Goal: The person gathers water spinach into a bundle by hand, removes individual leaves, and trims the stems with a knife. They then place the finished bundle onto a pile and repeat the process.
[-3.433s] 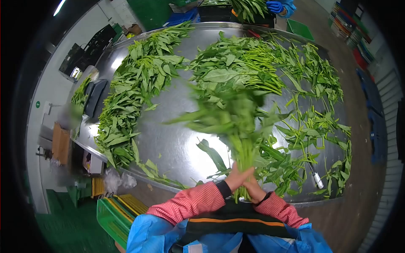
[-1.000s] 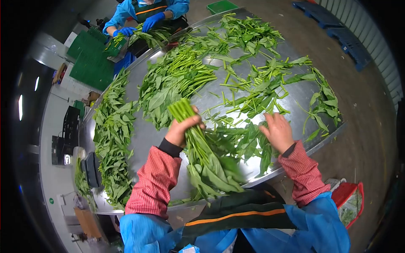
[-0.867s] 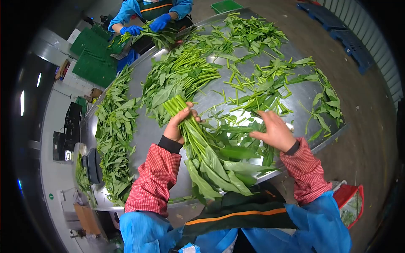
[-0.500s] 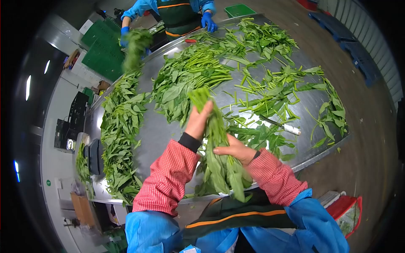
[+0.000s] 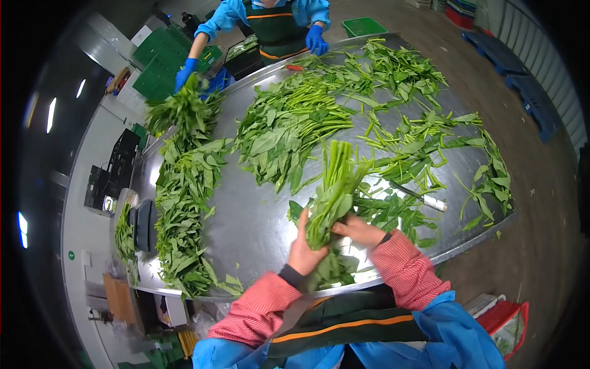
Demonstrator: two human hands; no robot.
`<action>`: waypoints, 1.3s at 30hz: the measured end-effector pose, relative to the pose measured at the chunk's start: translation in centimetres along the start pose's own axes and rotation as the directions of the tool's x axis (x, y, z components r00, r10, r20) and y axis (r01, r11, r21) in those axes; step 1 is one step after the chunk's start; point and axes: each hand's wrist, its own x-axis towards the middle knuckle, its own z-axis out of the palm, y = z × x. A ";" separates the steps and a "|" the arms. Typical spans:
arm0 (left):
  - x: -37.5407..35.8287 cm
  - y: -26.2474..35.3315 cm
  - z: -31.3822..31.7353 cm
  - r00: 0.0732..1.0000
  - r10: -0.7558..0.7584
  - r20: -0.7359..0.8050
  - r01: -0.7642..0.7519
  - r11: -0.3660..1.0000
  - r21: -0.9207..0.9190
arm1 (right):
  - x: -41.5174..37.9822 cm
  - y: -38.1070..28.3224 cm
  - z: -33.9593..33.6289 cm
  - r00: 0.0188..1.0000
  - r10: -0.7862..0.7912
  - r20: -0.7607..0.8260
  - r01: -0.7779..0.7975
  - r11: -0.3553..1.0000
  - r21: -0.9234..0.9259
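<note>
A bunch of leafy green stems (image 5: pixel 335 190) stands tilted between my two hands, cut ends up and leaves hanging toward the table's near edge. My left hand (image 5: pixel 305 249) wraps around its lower left side. From the right, my right hand (image 5: pixel 359 232) grips the same bunch, thumb across the leaves. Just beyond it lies a large pile of the same greens (image 5: pixel 289 126). To the right, a knife (image 5: pixel 424 198) with a white-wrapped handle rests among loose stems and leaves (image 5: pixel 399 212).
A long row of greens (image 5: pixel 184 221) runs down the left side of the metal table (image 5: pixel 239 209). Across the table, a co-worker's blue-gloved hand (image 5: pixel 185 75) holds another bunch. A red-handled tool (image 5: pixel 294 67) lies near the far edge; a green crate (image 5: pixel 364 26) stands beyond.
My left hand has moved from the upper stems down to the leafy part, and the bunch has come nearer me. The co-worker's bunch has lowered onto the left row.
</note>
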 end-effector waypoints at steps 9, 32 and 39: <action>-1.4 -2.5 -8.1 0.986 0.152 -0.064 -0.043 0.612 0.790 | -4.9 -1.1 -4.7 0.903 0.325 -0.280 -0.373 0.918 -0.137; -4.6 0.4 -10.6 0.933 0.325 -0.153 -0.025 0.484 0.875 | -4.0 -8.3 -6.0 0.801 -0.137 -0.582 0.131 0.990 -0.052; -3.6 2.3 -8.4 0.931 0.364 0.024 -0.172 0.378 0.910 | -0.5 -10.8 4.1 0.762 -0.615 0.203 0.239 -0.024 -0.971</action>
